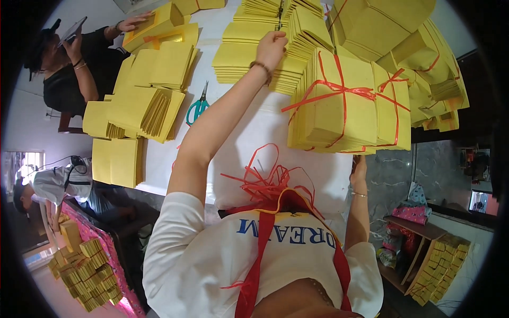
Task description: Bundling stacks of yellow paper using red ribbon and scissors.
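My left hand (271,49) reaches across the white table to the stacks of folded yellow paper (238,53). Its fingers are closed on a thin dark tool (279,19) whose kind I cannot make out. At the right stands a bundle of yellow paper (347,114), tied crosswise with red ribbon (343,89). Against the lower edge of that bundle is my right hand (359,170), its fingers mostly hidden behind the paper. Scissors with teal handles (197,110) lie on the table left of my left forearm. Loose red ribbon (273,177) is heaped close to my body.
More yellow stacks (140,111) cover the table's left side. Larger tied bundles (387,26) crowd the far right. One person (74,74) at the far left touches a yellow block; another (63,177) bends over a pink-covered table (114,265). A wooden shelf (408,233) stands at right.
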Action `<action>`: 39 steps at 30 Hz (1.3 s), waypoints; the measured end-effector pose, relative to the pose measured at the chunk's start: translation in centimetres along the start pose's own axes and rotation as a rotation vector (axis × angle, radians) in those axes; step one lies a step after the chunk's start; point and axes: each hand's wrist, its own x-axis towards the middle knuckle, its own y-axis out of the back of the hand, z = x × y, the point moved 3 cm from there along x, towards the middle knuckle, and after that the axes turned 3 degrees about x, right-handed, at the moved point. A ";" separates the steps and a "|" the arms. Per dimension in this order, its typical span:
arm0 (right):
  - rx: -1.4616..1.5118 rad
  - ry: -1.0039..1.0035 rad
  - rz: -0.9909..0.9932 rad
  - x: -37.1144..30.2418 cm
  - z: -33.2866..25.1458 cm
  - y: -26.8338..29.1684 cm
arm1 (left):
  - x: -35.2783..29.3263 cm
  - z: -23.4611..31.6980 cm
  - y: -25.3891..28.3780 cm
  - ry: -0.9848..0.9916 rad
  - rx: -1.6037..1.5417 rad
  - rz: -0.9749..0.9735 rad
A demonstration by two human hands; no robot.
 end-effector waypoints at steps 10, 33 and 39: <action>0.058 0.117 0.057 1.8 1.6 0.1 | 7.0 -4.2 -0.8 0.252 0.005 -0.004; -0.056 0.338 0.165 2.0 2.0 -0.1 | 10.6 -5.4 -3.0 0.562 0.373 -0.221; -0.007 0.284 0.245 0.5 1.0 -1.6 | 11.3 -4.8 -3.9 0.462 0.375 -0.002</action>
